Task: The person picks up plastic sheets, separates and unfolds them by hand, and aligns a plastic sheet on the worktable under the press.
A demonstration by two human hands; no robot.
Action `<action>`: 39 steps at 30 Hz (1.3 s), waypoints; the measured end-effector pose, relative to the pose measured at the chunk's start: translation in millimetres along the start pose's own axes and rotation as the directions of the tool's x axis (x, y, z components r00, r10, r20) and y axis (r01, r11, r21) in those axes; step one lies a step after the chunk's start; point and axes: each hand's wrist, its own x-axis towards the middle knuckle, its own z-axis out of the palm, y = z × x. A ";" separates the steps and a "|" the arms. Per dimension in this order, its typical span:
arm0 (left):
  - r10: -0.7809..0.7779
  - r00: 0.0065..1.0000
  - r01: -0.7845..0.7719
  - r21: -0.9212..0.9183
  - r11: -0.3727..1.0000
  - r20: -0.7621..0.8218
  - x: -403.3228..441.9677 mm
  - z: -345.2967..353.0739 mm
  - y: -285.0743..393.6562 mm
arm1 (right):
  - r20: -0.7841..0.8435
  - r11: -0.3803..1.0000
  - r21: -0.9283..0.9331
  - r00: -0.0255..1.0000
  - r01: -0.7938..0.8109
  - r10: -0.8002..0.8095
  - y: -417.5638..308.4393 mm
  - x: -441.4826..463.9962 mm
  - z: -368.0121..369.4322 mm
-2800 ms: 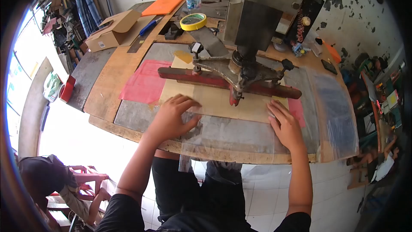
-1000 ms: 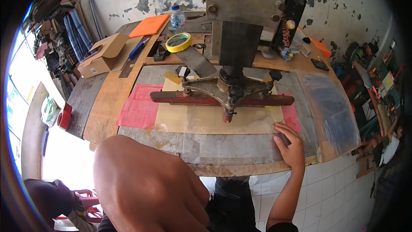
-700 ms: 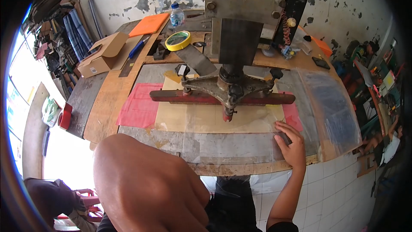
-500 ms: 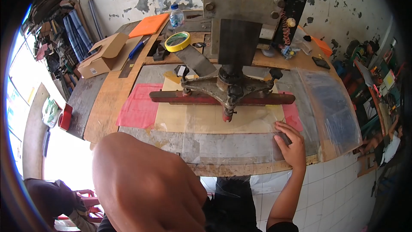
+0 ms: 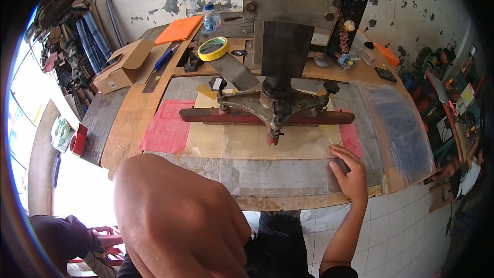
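Observation:
My left hand [image 5: 180, 216] looms large and close at the lower left, knuckles toward me and fingers curled; what it holds, if anything, is hidden. On the near right of the work surface lies my right hand [image 5: 351, 172], its fingers and thumb apart, touching a clear plastic sheet [image 5: 288, 175]. Under that sheet's far part is a beige board [image 5: 226, 146], with pink sheets [image 5: 167, 128] showing at both ends. A press head [image 5: 278, 103] stands over the board, its long dark-red bar [image 5: 216, 116] low across it; whether they touch I cannot tell.
Yellow tape roll [image 5: 212, 49], water bottle [image 5: 211, 20], blue cutter [image 5: 165, 57] and cardboard box [image 5: 121, 67] sit at the back left. A phone [image 5: 385, 74] and stacked clear sheets [image 5: 399, 128] are on the right. Other people [image 5: 437, 69] sit beyond.
My left hand has shifted slightly to the right and turned a little. My right hand, the press and the board stay put.

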 end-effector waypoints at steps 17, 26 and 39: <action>-0.039 0.999 0.036 -0.081 0.996 -0.032 4.5 -2.5 0.6 | 0.010 1.000 0.004 1.000 -0.009 0.009 -2.0 0.6 -0.7; -0.048 0.998 0.043 -0.164 0.985 -0.030 11.2 -3.1 -4.3 | 0.008 1.000 -0.006 1.000 -0.001 0.001 -1.7 0.7 -0.7; -0.071 0.997 0.064 -0.191 0.979 -0.033 11.0 -5.8 -5.7 | 0.009 1.000 -0.008 1.000 -0.014 0.014 -1.3 -0.2 -0.5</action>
